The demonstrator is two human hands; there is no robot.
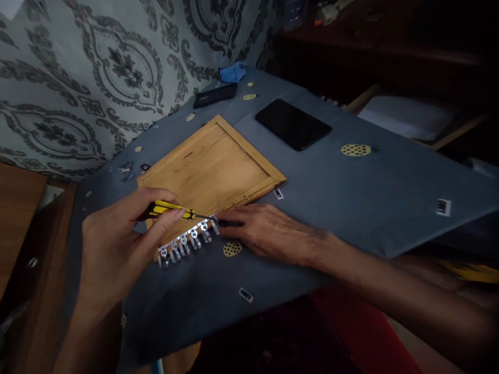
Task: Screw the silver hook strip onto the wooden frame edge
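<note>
A flat wooden board with a raised frame (212,166) lies on a grey-blue cloth (351,192). A row of several metal clips (187,241) runs along its near edge. My left hand (117,244) is closed around a yellow-and-black screwdriver (171,210), whose thin shaft points right to the end of the clip row. My right hand (259,228) rests palm down on the cloth beside the board's near corner, its fingertips pinched on a small dark piece at the screwdriver's tip.
A black tablet (293,123) lies beyond the board, a dark phone (215,95) and a blue cloth (233,71) farther back by the patterned wall. Small metal bits (125,169) sit left of the board. A dark shelf stands at the right; wooden furniture at the left.
</note>
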